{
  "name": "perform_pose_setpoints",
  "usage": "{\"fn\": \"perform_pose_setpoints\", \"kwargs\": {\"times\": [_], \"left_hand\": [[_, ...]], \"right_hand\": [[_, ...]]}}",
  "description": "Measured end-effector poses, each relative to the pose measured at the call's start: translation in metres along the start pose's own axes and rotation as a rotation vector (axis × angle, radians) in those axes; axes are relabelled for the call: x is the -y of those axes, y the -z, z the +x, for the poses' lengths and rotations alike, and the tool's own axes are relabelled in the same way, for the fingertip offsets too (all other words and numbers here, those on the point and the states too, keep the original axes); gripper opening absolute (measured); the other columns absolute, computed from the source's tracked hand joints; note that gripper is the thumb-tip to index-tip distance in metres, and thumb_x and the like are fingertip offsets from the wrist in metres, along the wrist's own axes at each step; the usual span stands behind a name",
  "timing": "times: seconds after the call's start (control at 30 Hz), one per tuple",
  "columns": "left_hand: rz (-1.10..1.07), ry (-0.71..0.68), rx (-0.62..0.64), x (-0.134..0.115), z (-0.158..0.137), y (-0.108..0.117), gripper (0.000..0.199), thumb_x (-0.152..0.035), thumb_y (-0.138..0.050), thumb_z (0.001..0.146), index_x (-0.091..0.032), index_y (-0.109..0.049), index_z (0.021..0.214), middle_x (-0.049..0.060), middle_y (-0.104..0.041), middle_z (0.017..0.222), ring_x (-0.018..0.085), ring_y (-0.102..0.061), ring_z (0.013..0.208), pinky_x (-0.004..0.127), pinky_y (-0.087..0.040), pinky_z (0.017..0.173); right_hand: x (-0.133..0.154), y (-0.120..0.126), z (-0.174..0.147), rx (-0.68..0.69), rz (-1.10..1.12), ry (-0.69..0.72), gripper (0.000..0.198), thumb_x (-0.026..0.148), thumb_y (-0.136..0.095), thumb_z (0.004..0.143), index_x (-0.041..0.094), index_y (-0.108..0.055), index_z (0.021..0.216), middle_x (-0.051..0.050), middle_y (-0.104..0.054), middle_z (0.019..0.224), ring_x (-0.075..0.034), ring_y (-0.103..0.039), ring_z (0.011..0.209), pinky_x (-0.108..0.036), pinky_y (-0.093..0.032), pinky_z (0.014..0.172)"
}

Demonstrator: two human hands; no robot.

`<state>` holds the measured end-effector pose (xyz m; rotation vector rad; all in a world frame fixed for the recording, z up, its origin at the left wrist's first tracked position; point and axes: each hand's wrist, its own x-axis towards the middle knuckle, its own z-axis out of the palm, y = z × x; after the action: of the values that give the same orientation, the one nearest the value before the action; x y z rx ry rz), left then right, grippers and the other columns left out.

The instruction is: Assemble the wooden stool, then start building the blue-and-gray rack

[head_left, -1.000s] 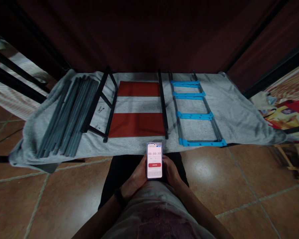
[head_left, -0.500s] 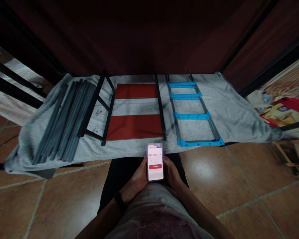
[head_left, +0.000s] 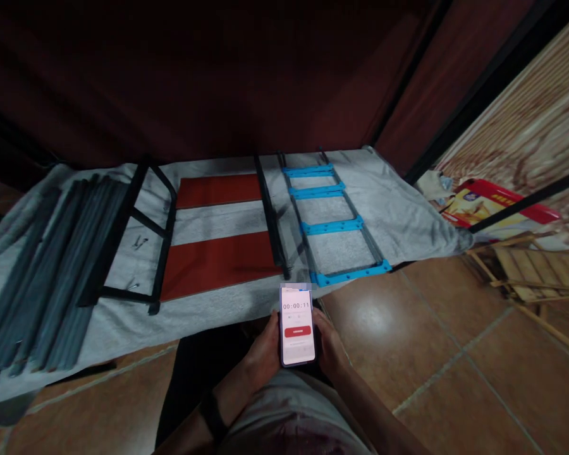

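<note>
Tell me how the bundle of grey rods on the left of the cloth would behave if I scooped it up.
The grey rods look round and lie loose side by side, so they would likely roll and spill apart. They look straight and stiff, unlikely to sag. Resting on the grey cloth, they may drag it along.

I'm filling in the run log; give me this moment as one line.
left hand: holds phone | right hand: holds phone | screen: timer, red button | ahead: grey cloth, red panels, blue-rung frame, grey rods

Bare tiled floor (head_left: 431,354) right — ahead, grey cloth (head_left: 218,309) crowded with frame parts (head_left: 123,253)
</note>
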<state>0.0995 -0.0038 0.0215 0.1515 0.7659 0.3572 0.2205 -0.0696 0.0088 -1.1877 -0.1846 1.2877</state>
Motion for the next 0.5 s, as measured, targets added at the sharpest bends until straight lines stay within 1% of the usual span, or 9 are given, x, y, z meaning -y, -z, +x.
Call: {"fn": "perform_pose_setpoints", "kwargs": {"times": [0.1,0.2,0.27,0.33,0.4,0.5], "left_hand": [[0.024,0.024,0.016,0.001,0.011,-0.015,0.057,-0.052,-0.043,0.097,-0.017,-0.052,0.142,0.013,-0.066,0.129,0.029,-0.057,0.124,0.044,-0.042,0.107],[0.073,0.008,0.011,0.003,0.018,-0.021,0.053,-0.05,-0.04,0.099,-0.022,-0.051,0.142,0.011,-0.068,0.124,0.027,-0.06,0.12,0.043,-0.045,0.102],[0.121,0.015,-0.004,0.002,0.02,-0.019,0.053,-0.051,-0.038,0.099,-0.023,-0.049,0.143,0.012,-0.07,0.119,0.027,-0.064,0.111,0.043,-0.048,0.096],[0.166,0.045,-0.047,0.0,0.02,-0.014,0.056,-0.052,-0.036,0.099,-0.02,-0.047,0.143,0.015,-0.071,0.113,0.026,-0.067,0.102,0.041,-0.05,0.089],[0.19,0.069,-0.1,-0.004,0.021,-0.007,0.057,-0.052,-0.036,0.099,-0.016,-0.048,0.142,0.017,-0.071,0.11,0.025,-0.069,0.096,0.038,-0.051,0.084],[0.184,0.066,-0.159,-0.01,0.023,0.001,0.048,-0.046,-0.04,0.099,-0.015,-0.054,0.133,0.016,-0.072,0.108,0.024,-0.07,0.094,0.036,-0.052,0.082]], "right_hand": [[0.013,0.008,0.004,-0.1,0.029,0.048,0.03,0.047,-0.069,0.079,0.021,-0.072,0.095,-0.003,-0.074,0.093,-0.024,-0.067,0.09,-0.034,-0.051,0.08],[0.033,0.019,0.01,-0.154,-0.013,0.173,0.024,0.045,-0.066,0.081,0.022,-0.072,0.088,-0.003,-0.074,0.094,-0.024,-0.067,0.089,-0.035,-0.052,0.08],[0.05,0.03,0.015,-0.185,-0.037,0.243,0.022,0.042,-0.065,0.081,0.023,-0.073,0.088,-0.002,-0.074,0.094,-0.024,-0.067,0.089,-0.035,-0.052,0.08],[0.069,0.044,0.024,-0.218,-0.029,0.28,0.02,0.04,-0.065,0.08,0.023,-0.073,0.088,-0.001,-0.074,0.093,-0.022,-0.067,0.087,-0.033,-0.052,0.078],[0.088,0.06,0.035,-0.263,0.003,0.318,0.019,0.039,-0.065,0.08,0.023,-0.072,0.087,0.0,-0.074,0.092,-0.019,-0.067,0.082,-0.031,-0.053,0.075],[0.117,0.082,0.054,-0.352,0.07,0.373,0.022,0.038,-0.068,0.078,0.021,-0.071,0.091,0.0,-0.075,0.089,-0.018,-0.068,0.077,-0.03,-0.055,0.072]]}}
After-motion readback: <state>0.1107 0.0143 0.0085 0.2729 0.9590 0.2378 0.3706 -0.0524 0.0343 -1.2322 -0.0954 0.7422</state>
